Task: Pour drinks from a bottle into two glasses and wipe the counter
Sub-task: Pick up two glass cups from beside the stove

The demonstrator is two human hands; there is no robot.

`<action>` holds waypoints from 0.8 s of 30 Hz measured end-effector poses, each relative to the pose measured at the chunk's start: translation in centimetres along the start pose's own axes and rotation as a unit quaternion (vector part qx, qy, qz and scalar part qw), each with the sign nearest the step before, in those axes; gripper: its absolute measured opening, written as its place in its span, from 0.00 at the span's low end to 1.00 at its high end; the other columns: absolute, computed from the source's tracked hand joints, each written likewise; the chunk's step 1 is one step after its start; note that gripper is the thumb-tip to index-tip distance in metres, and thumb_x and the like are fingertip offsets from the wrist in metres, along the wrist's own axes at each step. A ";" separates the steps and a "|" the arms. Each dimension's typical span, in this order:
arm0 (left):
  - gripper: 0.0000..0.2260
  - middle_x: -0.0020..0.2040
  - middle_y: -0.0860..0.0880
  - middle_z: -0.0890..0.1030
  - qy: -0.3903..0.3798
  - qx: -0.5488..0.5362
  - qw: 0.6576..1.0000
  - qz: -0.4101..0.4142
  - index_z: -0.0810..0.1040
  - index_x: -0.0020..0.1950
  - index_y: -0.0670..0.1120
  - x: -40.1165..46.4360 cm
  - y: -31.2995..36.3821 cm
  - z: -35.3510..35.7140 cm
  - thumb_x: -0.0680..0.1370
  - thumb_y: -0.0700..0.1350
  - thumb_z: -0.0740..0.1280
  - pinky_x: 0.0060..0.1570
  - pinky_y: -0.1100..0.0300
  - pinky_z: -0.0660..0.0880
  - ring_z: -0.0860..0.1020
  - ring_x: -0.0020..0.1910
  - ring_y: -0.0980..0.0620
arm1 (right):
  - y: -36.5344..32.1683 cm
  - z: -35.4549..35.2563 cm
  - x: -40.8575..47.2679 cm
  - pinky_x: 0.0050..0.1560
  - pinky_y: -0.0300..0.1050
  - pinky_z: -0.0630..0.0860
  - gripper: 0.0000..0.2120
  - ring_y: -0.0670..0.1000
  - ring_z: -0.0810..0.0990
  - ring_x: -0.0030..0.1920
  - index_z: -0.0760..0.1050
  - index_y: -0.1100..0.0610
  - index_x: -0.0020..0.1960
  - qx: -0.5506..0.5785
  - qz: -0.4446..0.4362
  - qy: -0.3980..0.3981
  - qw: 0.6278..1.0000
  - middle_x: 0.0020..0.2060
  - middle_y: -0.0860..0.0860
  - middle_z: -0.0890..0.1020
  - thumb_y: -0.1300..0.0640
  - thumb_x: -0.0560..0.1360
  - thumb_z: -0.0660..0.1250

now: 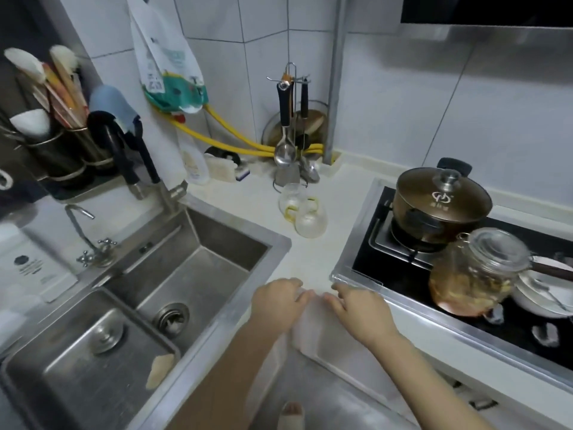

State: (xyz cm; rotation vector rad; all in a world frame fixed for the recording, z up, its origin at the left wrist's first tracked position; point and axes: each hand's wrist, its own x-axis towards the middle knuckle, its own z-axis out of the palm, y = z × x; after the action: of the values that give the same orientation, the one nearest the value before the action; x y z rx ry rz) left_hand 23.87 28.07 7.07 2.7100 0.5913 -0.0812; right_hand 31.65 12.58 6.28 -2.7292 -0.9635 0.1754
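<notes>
- Head view: both hands on a white translucent cloth point(305, 324) at the near edge of the white worktop point(310, 259), between the steel double sink point(173, 274) and the black gas hob point(387, 274).
- Left hand point(277, 301): fingers curled, gripping the cloth's left edge.
- Right hand point(361, 308): fingers bent, pinching the cloth's right edge.
- Two clear glasses with yellow handles point(302, 209) sit touching each other, further back on the worktop, well apart from the hands.
- Clear clip-top glass jar with amber contents point(474, 271) stands on the hob, in front of a bronze lidded pot point(441, 197).
</notes>
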 end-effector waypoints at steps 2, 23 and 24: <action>0.20 0.61 0.49 0.79 0.001 -0.020 1.000 -0.007 0.75 0.65 0.52 3.8 -0.7 -1.1 0.78 0.60 0.58 0.58 0.58 0.70 0.76 0.60 0.50 | 0.0 -0.4 3.5 0.49 0.47 0.74 0.19 0.57 0.80 0.52 0.73 0.52 0.58 0.017 0.011 -0.001 1.000 0.48 0.52 0.83 0.41 0.79 0.53; 0.21 0.60 0.46 0.74 -0.030 -0.041 0.998 0.034 0.67 0.71 0.52 28.1 -5.4 -0.5 0.79 0.39 0.58 0.56 0.54 0.72 0.74 0.58 0.47 | 3.6 -1.3 30.9 0.54 0.53 0.74 0.14 0.59 0.77 0.54 0.75 0.61 0.56 0.168 0.088 -0.049 0.981 0.53 0.58 0.80 0.54 0.80 0.55; 0.21 0.60 0.46 0.73 -0.033 -0.031 0.998 0.033 0.67 0.71 0.53 28.5 -5.5 -0.3 0.79 0.39 0.59 0.56 0.54 0.73 0.74 0.58 0.47 | 3.8 -1.0 31.6 0.52 0.52 0.74 0.13 0.59 0.77 0.52 0.75 0.61 0.52 0.159 0.082 -0.060 0.982 0.51 0.59 0.80 0.56 0.80 0.54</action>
State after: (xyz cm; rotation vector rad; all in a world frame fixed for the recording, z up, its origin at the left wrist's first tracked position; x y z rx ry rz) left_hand 47.56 43.96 1.71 2.6535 0.4777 -0.1316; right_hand 58.63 29.48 5.25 -2.5201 -0.6688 0.4854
